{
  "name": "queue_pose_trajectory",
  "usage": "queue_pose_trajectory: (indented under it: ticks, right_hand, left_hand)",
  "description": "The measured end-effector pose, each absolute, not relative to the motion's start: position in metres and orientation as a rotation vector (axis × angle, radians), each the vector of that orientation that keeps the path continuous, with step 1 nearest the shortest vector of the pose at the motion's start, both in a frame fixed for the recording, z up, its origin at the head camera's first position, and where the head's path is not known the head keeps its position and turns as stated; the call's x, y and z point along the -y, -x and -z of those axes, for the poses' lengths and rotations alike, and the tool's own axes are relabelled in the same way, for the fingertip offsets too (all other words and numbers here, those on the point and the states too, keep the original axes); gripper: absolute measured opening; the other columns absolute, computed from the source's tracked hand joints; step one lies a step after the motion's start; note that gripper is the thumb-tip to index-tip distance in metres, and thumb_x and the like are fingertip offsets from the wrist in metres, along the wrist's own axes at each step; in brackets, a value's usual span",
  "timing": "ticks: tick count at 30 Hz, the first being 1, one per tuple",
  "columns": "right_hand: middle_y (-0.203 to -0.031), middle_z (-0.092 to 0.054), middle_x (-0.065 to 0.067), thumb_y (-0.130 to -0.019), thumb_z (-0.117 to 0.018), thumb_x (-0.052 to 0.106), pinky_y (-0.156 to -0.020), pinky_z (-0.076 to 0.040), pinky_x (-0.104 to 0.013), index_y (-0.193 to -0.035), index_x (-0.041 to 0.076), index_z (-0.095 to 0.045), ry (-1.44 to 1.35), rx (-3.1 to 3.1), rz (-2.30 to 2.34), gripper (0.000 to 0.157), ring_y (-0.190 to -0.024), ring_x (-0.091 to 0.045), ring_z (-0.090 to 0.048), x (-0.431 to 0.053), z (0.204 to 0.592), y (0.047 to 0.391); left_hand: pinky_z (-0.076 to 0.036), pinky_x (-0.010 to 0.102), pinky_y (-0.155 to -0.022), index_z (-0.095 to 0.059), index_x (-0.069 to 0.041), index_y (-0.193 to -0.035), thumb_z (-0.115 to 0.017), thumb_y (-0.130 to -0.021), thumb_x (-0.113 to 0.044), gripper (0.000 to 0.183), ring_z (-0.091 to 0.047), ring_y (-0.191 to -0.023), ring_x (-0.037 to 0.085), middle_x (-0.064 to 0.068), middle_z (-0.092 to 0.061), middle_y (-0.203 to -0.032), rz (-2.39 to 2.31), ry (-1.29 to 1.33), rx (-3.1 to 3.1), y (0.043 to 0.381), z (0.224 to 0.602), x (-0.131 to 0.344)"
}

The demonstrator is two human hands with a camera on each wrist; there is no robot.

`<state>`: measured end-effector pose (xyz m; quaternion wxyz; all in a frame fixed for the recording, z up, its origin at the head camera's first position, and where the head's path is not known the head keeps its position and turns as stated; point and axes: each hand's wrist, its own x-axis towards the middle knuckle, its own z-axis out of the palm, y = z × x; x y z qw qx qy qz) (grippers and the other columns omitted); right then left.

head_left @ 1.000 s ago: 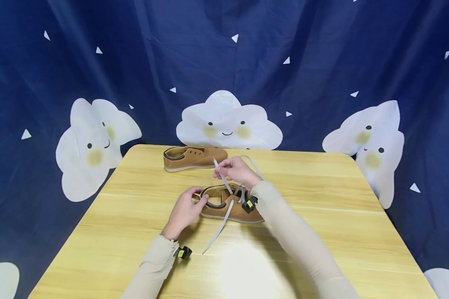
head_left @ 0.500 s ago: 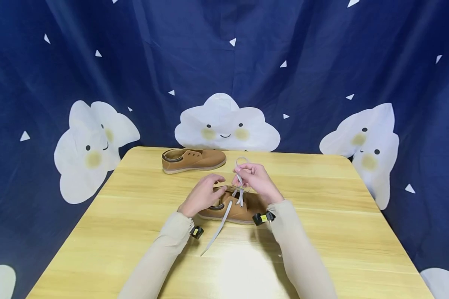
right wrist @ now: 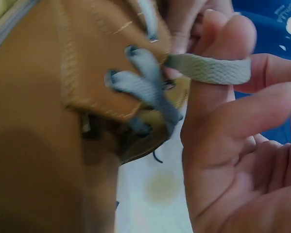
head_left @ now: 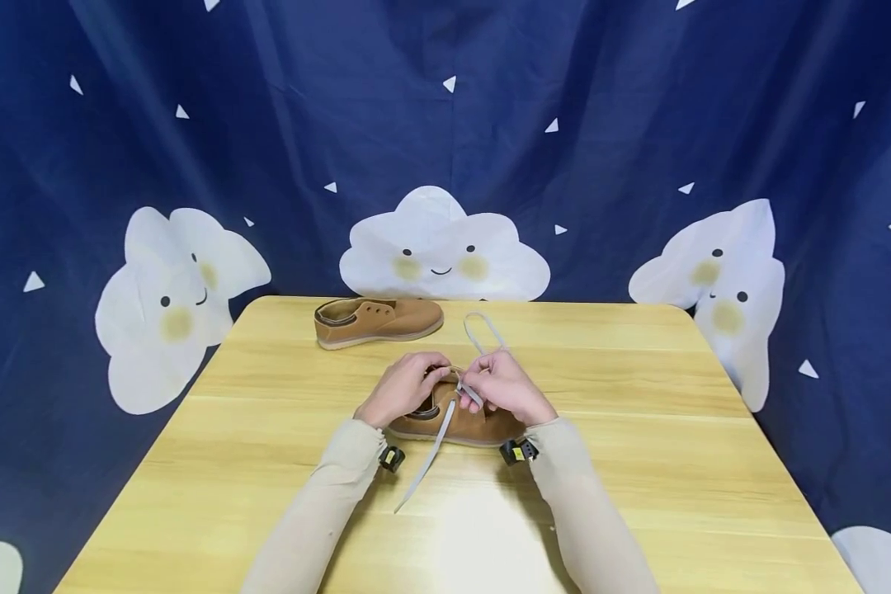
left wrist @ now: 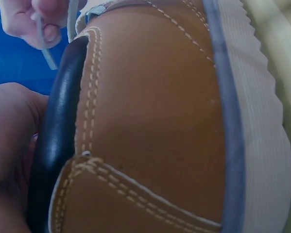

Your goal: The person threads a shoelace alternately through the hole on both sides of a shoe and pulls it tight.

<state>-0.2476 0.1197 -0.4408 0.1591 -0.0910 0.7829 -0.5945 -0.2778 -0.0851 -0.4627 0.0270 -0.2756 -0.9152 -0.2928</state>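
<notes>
A brown shoe with a dark collar lies on the table, its toe to the right. Its flat grey shoelace passes through several eyelets; one end trails toward the front, and another length loops out behind. At the shoe opening, my left hand holds the far edge by the eyelet flap, its fingertips partly hidden. My right hand pinches the lace above the eyelets. In the right wrist view a stretch of lace crosses its fingers. From the left wrist, a lace tip shows below the right hand's fingers.
A second brown shoe stands at the back of the wooden table, with no lace visible in its eyelets. Behind the table hangs a dark blue curtain with white clouds.
My left hand has moved from the heel collar rightward to the eyelet flap. My right hand has come down to the eyelets with the lace, whose loop now lies behind it.
</notes>
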Motion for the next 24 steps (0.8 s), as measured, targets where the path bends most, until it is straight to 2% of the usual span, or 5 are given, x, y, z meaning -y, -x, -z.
queue_pose_trajectory:
  ticks: [6, 14, 20, 24]
  right_hand:
    - [-0.060, -0.071, -0.002, -0.097, -0.057, 0.010, -0.043, -0.039, -0.022, -0.085, 0.001, -0.070, 0.205, -2.290, 1.674, 0.020, -0.049, -0.010, -0.063, -0.114, 0.448, 0.249]
    - [-0.063, -0.071, -0.002, -0.101, -0.057, 0.008, -0.043, -0.040, -0.022, -0.096, -0.004, -0.069, 0.168, -2.292, 1.719, 0.018, -0.049, -0.008, -0.061, -0.110, 0.453, 0.250]
    - [-0.065, -0.072, -0.008, -0.102, -0.060, 0.008, -0.043, -0.044, -0.020, -0.095, -0.005, -0.066, 0.097, -2.294, 1.757, 0.016, -0.050, -0.010, -0.063, -0.103, 0.452, 0.247]
    - [-0.065, -0.073, -0.008, -0.102, -0.061, 0.009, -0.042, -0.045, -0.020, -0.094, -0.002, -0.066, 0.068, -2.359, 1.746, 0.015, -0.049, -0.009, -0.064, -0.101, 0.453, 0.247]
  left_hand:
    - [-0.057, 0.041, -0.087, -0.076, -0.017, -0.108, -0.060, -0.106, -0.023, 0.017, -0.070, -0.096, 0.014, -0.002, -0.076, -0.106, 0.920, 0.827, 2.837, 0.277, 0.465, 0.086]
    - [-0.056, 0.040, -0.086, -0.075, -0.014, -0.110, -0.060, -0.106, -0.023, 0.018, -0.069, -0.094, 0.014, -0.001, -0.077, -0.105, 0.972, 0.849, 2.823, 0.278, 0.464, 0.086]
    - [-0.056, 0.042, -0.099, -0.068, -0.001, -0.125, -0.059, -0.103, -0.008, 0.025, -0.071, -0.110, 0.024, 0.012, -0.075, -0.118, 1.237, 0.951, 2.814, 0.281, 0.461, 0.091]
    - [-0.055, 0.039, -0.097, -0.069, -0.002, -0.126, -0.056, -0.096, -0.002, 0.033, -0.068, -0.112, 0.025, 0.014, -0.072, -0.124, 1.358, 1.015, 2.816, 0.284, 0.457, 0.095]
